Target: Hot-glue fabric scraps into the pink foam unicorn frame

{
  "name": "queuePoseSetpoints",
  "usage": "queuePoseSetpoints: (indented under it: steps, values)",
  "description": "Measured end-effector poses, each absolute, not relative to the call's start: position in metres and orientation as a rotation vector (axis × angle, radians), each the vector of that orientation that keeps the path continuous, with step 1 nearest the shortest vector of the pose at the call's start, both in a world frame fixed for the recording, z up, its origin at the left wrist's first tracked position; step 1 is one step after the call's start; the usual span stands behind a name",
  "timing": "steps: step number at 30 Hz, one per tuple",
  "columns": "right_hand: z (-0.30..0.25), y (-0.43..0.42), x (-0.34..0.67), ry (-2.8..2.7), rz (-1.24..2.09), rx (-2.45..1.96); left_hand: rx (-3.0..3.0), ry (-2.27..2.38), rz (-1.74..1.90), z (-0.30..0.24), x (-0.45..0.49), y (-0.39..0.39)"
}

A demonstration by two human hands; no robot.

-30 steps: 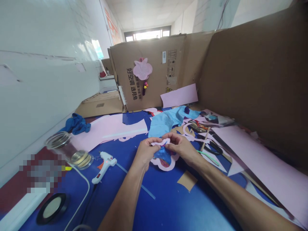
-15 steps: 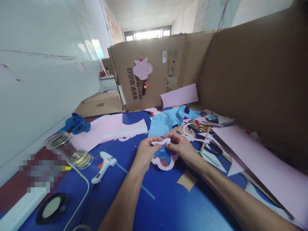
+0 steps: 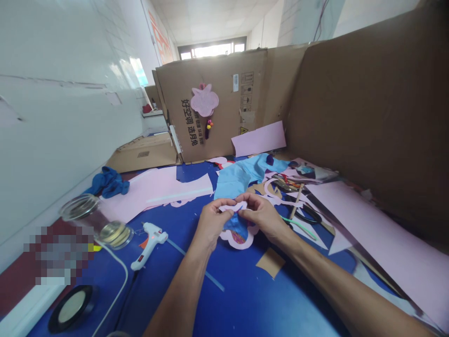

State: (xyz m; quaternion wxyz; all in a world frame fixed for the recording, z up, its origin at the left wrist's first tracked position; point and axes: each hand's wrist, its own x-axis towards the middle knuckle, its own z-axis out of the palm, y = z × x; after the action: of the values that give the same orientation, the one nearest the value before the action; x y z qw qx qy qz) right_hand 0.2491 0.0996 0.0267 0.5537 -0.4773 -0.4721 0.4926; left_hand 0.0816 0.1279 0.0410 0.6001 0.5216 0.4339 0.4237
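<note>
My left hand [image 3: 212, 220] and my right hand [image 3: 263, 214] meet over the middle of the blue table [image 3: 245, 299]. Both pinch the top edge of a pink flower-shaped paper cutout [image 3: 238, 238] with a blue and multicoloured centre. The cutout's lower lobes rest on the table between my wrists. My fingers are curled tight on the paper, thumbs nearly touching each other.
A white glue gun [image 3: 149, 236] with its cord lies left of my hands, beside two glass jars [image 3: 94, 220] lying on their sides. A tape roll [image 3: 72, 309] sits near left. Scissors [image 3: 305, 213], pink sheets [image 3: 379, 234], light blue paper [image 3: 242, 175] and cardboard walls [image 3: 368, 107] surround the work.
My hands stay pinched on the cutout with only small finger shifts. The view has drifted slightly, so everything sits a little lower and to the left.
</note>
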Motion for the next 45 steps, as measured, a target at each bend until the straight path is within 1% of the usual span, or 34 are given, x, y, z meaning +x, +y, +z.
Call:
queuePoseSetpoints:
  steps: [11, 38, 45]
  values:
    - [0.0282, 0.0977, 0.2494, -1.108, 1.152, -1.115, 1.209, 0.981, 0.990, 0.0502, 0.0833, 0.1228]
    - [0.0267, 0.0981, 0.2496, -1.124, 1.130, -1.150, 1.174, 1.000, 0.999, 0.0484, 0.0820, 0.1252]
    - [0.0283, 0.0982, 0.2503, -1.140, 1.108, -1.178, 1.199, 1.001, 1.037, 0.0410, 0.0813, 0.1285]
